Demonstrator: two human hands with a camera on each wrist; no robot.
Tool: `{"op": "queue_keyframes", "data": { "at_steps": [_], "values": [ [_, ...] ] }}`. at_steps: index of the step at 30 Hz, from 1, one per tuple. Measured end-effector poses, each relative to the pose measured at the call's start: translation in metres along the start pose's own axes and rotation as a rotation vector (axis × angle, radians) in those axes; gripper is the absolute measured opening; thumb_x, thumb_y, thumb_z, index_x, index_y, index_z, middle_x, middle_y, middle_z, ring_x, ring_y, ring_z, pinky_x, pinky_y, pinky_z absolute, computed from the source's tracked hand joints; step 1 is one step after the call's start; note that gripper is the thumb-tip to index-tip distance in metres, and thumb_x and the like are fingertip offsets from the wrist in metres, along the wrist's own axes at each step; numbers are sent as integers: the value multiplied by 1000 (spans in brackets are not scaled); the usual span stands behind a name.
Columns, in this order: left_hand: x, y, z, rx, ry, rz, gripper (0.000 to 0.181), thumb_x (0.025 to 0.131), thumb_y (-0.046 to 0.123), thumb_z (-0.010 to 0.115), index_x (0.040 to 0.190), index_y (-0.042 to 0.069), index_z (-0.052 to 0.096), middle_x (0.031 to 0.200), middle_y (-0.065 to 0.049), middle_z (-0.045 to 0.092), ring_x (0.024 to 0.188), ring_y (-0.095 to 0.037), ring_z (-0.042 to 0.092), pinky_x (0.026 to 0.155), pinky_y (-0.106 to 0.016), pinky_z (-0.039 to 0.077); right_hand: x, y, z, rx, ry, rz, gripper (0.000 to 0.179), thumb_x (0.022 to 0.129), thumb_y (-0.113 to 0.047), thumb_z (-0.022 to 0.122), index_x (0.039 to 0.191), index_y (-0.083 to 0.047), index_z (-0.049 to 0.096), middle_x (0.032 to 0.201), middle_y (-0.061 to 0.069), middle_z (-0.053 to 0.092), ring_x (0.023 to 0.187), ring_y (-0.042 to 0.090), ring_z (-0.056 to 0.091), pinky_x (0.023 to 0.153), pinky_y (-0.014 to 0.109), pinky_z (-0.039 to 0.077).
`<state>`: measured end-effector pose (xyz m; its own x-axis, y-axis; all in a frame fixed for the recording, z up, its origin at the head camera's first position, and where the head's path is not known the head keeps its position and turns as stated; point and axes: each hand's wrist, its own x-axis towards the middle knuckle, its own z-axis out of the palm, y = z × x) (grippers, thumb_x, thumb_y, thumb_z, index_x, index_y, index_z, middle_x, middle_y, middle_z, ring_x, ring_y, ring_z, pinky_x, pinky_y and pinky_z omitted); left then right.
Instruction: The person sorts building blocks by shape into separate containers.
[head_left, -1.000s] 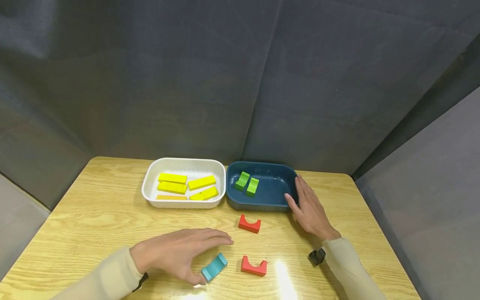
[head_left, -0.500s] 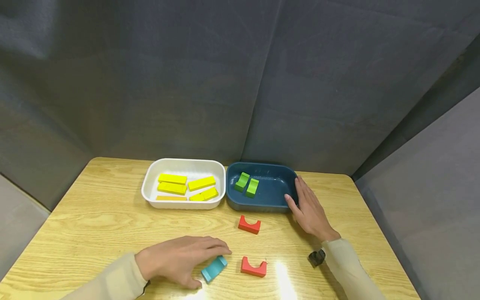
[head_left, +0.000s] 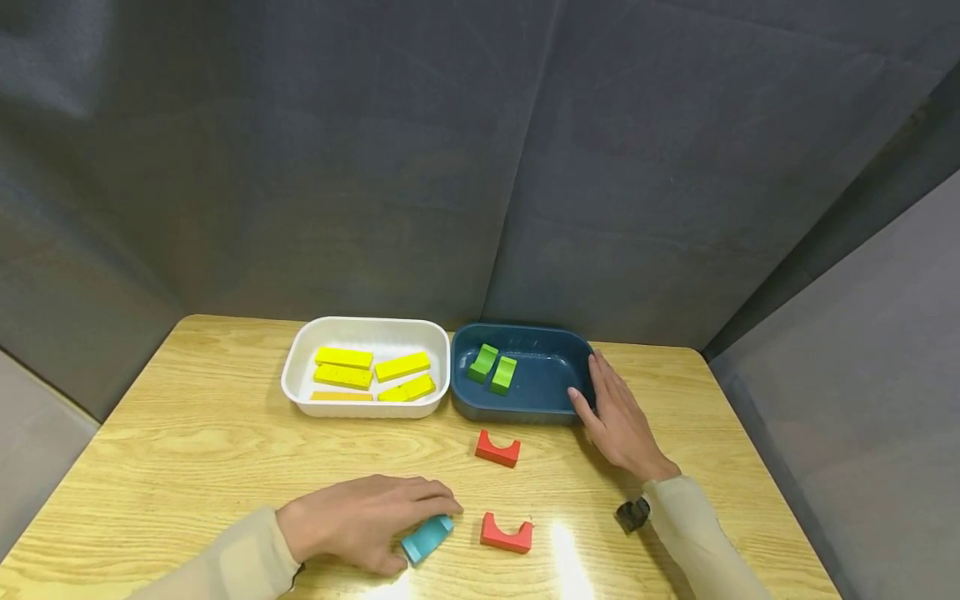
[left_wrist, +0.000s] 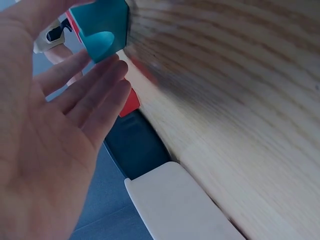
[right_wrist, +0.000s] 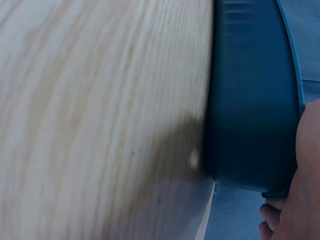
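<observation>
My left hand spans a teal arched block low over the table, thumb at its near end and fingertips at its far end. In the left wrist view the fingertips meet the edge of this teal block. My right hand rests against the right end of a dark blue bin, thumb over the near rim and fingers along the outside. Two green arched blocks lie in that bin. Two red arched blocks, a nearer one and a farther one, sit right of my left hand.
A white bin with several yellow blocks and an orange one stands against the blue bin's left side. Behind the wooden table hangs a grey cloth. A glare patch shows near the front.
My left hand has come down and closer to me, and its thumb and fingers have drawn in on the teal block's ends. My right hand stays on the blue bin.
</observation>
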<state>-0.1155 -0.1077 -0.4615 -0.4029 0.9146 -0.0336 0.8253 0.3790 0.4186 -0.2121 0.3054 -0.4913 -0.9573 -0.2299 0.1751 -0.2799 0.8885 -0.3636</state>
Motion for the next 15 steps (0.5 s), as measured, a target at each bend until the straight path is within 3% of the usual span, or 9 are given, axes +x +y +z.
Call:
{"op": "queue_keyframes", "data": {
  "at_steps": [5, 15],
  "values": [
    [1, 0, 1, -4, -1, 5, 71, 88, 16, 80, 154, 22, 53, 149, 9, 56, 119, -1, 58, 101, -24, 54, 0, 0, 0, -1, 10, -7, 81, 115, -52, 41, 171, -1, 15, 179, 18, 11, 164, 40, 14, 129, 65, 19],
    [4, 1, 0, -48, -49, -29, 61, 93, 23, 82, 149, 23, 58, 146, 11, 58, 115, 1, 57, 98, -22, 54, 0, 1, 0, 1, 5, -7, 81, 115, -53, 40, 171, -1, 14, 179, 19, 11, 165, 40, 14, 129, 66, 19]
  ]
}}
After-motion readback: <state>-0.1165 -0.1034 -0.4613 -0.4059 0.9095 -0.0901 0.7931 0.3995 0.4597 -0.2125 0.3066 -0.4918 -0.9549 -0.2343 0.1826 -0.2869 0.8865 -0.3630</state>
